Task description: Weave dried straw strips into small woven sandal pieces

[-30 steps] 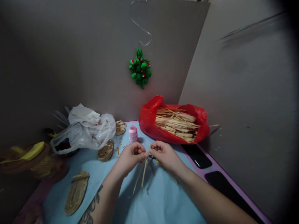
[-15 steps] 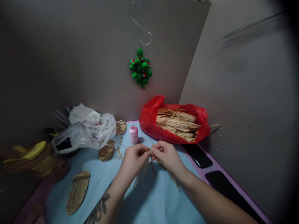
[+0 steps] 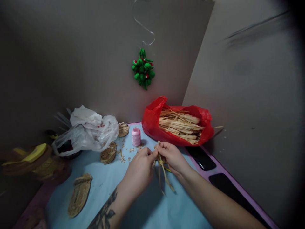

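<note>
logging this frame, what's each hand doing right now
Left hand: closed, fingers pinching the straw strands.
Right hand: closed, fingers pinching the same strands near their top.

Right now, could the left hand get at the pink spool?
Probably yes: the pink spool stands upright just beyond the left hand, with only small scraps between them. But that hand is pinching dried strips together with the right hand, so it would likely need to let go first.

Pops bright against the grey wall (image 3: pixel 95 57).
Shows red on the bag (image 3: pixel 152 121), tan on the strands (image 3: pixel 164 170), light blue on the cloth (image 3: pixel 105 183) — mixes green, red and white on the ornament (image 3: pixel 143 69), runs leafy-dark along the left forearm (image 3: pixel 111 202).
</note>
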`<state>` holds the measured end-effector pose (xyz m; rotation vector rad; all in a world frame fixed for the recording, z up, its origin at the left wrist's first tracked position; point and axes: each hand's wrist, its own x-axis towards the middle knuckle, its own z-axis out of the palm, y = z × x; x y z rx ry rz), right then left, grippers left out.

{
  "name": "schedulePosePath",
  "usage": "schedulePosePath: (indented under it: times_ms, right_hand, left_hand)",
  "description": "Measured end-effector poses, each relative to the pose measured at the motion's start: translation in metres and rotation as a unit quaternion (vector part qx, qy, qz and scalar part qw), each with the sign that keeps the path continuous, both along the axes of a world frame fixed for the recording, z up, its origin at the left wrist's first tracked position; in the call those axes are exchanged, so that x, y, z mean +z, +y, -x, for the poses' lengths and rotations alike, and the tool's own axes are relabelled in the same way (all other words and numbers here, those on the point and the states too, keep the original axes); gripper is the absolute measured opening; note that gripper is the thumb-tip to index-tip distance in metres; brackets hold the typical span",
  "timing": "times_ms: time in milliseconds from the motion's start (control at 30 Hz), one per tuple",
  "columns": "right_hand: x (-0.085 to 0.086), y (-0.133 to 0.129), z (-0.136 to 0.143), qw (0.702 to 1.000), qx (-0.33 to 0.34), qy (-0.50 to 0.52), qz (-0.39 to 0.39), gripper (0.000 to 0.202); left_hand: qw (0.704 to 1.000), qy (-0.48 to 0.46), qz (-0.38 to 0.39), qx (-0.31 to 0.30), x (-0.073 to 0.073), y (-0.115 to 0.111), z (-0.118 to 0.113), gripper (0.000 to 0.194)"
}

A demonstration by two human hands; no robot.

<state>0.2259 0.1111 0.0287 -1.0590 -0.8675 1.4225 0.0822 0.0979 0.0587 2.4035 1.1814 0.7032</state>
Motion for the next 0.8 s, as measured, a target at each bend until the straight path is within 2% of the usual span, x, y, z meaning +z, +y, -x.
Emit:
schedulePosePath:
  times_ms: [167, 233, 300, 400, 533, 633, 800]
  right_hand:
    - [0.001, -0.005, 0.008, 0.998, 0.008, -0.053, -0.041, 0.032]
    - [0.001, -0.007, 0.009, 0.995, 0.026, -0.079, -0.059, 0.027]
    - [0.001, -0.007, 0.008, 0.989, 0.039, -0.118, -0.074, 0.020]
    - [-0.001, -0.006, 0.005, 0.982, 0.055, -0.165, -0.075, 0.012]
    - [-0.002, -0.004, 0.003, 0.986, 0.075, -0.135, -0.064, 0.015]
    - [-0.004, -0.004, 0.006, 0.985, 0.065, -0.141, -0.080, 0.018]
    - [-0.008, -0.005, 0.008, 0.979, 0.033, -0.164, -0.120, 0.013]
  left_hand:
    - [0.981, -0.159, 0.091, 0.067, -0.015, 0.009, -0.004, 0.020]
    - [0.972, -0.173, 0.146, 0.063, -0.021, 0.014, -0.004, 0.021]
    - [0.971, -0.163, 0.167, 0.056, -0.024, 0.017, -0.003, 0.021]
    - [0.984, -0.103, 0.133, 0.058, -0.021, 0.018, 0.001, 0.020]
    - [0.992, -0.028, 0.090, 0.084, -0.014, 0.016, 0.003, 0.010]
    - [0.992, -0.014, 0.067, 0.106, -0.013, 0.015, 0.002, 0.008]
    - [0.993, -0.012, 0.066, 0.094, -0.014, 0.014, 0.000, 0.008]
